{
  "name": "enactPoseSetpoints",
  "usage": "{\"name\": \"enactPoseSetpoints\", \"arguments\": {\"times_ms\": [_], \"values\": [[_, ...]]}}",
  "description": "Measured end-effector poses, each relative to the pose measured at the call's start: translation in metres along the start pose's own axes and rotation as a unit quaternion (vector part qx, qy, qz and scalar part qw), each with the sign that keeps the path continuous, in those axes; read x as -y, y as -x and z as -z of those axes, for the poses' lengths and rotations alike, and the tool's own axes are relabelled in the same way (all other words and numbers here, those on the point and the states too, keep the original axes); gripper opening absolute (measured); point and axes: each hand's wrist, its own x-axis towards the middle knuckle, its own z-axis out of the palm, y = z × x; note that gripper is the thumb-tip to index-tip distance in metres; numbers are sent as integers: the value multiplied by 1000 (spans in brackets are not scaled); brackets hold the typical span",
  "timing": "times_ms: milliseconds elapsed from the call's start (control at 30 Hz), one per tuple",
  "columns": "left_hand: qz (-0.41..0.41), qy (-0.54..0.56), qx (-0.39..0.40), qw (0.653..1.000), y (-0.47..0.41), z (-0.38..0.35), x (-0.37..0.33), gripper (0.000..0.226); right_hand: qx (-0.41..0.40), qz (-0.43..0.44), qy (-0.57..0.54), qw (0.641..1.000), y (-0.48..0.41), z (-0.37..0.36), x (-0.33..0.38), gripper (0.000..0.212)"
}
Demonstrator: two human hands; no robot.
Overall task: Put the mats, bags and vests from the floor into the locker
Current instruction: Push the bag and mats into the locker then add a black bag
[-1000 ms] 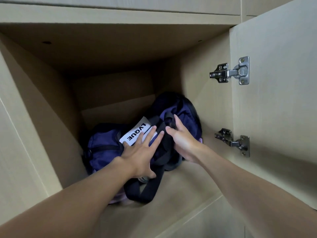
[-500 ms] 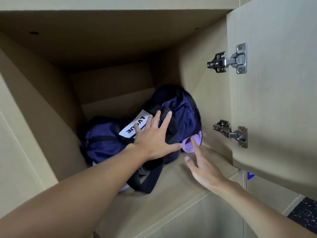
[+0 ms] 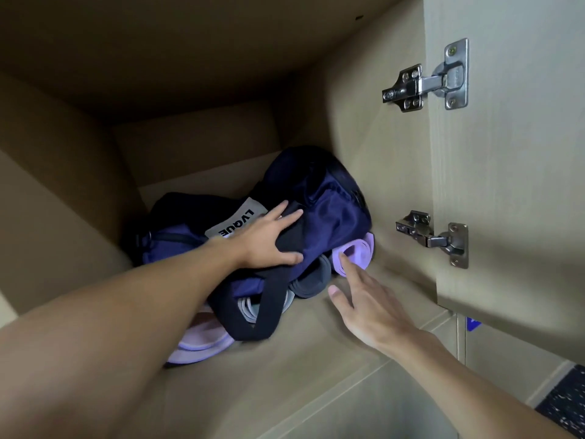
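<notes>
A dark blue bag (image 3: pixel 319 198) with a white label lies on top of rolled mats at the back right of the open locker (image 3: pixel 253 375). My left hand (image 3: pixel 269 239) presses flat on the bag's black strap, fingers spread. A purple rolled mat (image 3: pixel 356 253) pokes out under the bag's right end, and my right hand (image 3: pixel 364 299) is open with its index fingertip touching that mat's end. A grey rolled mat (image 3: pixel 311 282) and a lighter purple mat (image 3: pixel 202 340) show under the bag's front edge.
The locker door (image 3: pixel 506 185) stands open on the right, with two metal hinges (image 3: pixel 424 83) on its inner edge. Bare shelf lies in front of the bag. A dark speckled floor (image 3: pixel 566 403) shows at the bottom right.
My right hand came off the bag's strap, drew back and now touches the purple mat's end with a fingertip. My left hand shifted right on the bag.
</notes>
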Motion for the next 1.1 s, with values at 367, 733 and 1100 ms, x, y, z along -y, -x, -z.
{"name": "enactPoseSetpoints", "arguments": {"times_ms": [367,733,1100], "values": [[34,51,9,998,5,5,-11,112,-19,-4,-13,1000,1,-1,3,64],[14,-66,-25,997,-5,6,-10,82,-36,-2,-30,999,2,-1,1,64],[27,60,-26,998,-44,-4,15,86,-50,3,2,999,-1,-7,-4,65]]}}
